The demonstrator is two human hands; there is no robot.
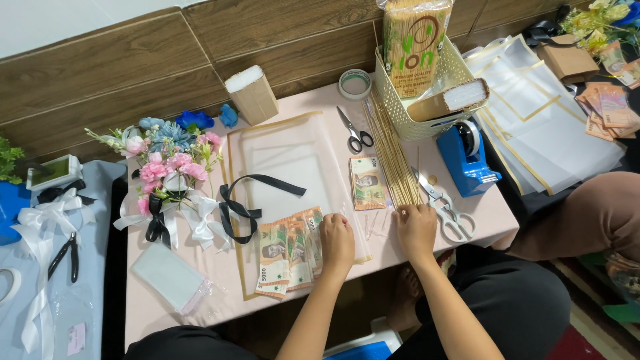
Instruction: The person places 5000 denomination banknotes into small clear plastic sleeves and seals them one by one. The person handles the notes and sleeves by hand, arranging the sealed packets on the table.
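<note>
Pink cloth covers the worktop, and near its front edge lies a fan of banknotes, which I take as the landmark. The left hand rests on the right end of this fan, its fingers together and pressed down on the notes. To the right of the banknotes, the right hand touches the lower ends of a bundle of thin wooden sticks; its fingers are curled close together, but whether they really pinch a stick I cannot tell. Between the two hands lie some small clear strips.

Above the banknotes a black ribbon curls over a clear plastic sheet. Up and to the right of the fan lies a single banknote, and further up a pair of scissors. Left of the fan stands a pink and blue flower bouquet with white bows. Far right of the fan, past the sticks, are a second pair of scissors and a blue tape dispenser, with a pale basket behind.
</note>
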